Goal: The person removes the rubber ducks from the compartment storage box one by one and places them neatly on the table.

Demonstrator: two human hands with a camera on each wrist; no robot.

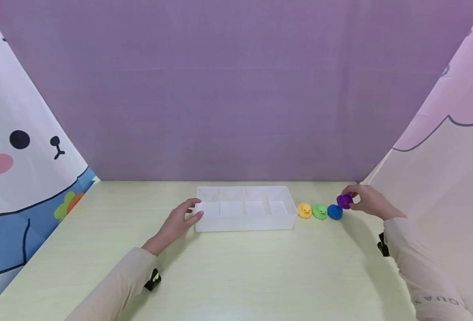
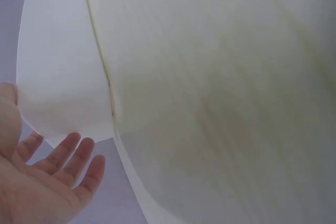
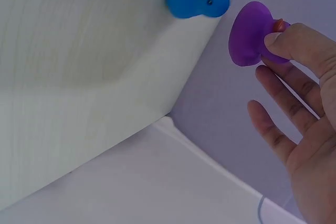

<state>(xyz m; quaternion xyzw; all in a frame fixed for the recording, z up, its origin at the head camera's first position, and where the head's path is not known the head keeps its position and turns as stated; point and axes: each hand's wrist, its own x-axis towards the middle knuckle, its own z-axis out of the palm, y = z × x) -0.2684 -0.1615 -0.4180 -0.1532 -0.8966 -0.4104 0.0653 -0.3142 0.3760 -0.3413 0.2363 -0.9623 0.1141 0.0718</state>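
Note:
A white box with several compartments (image 1: pixel 244 224) stands on the table. At its left end is my left hand (image 1: pixel 178 220), fingertips right at the end wall. In the left wrist view the fingers (image 2: pixel 65 153) are spread and loosely bent beside the box (image 2: pixel 63 61). My right hand (image 1: pixel 370 201) pinches a purple rubber duck (image 1: pixel 344 201) between thumb and fingers, raised beside the blue duck (image 1: pixel 335 212). The right wrist view shows the purple duck (image 3: pixel 249 35) tipped sideways, flat base outward. A green duck (image 1: pixel 320 211) and a yellow duck (image 1: pixel 304 210) continue the row toward the box.
The light wood-grain table (image 1: pixel 244 276) ends at a purple cloth backdrop (image 1: pixel 236 98). Cartoon-printed cloths hang on the left (image 1: pixel 31 178) and right (image 1: pixel 449 187). The yellow duck sits close to the box's right end.

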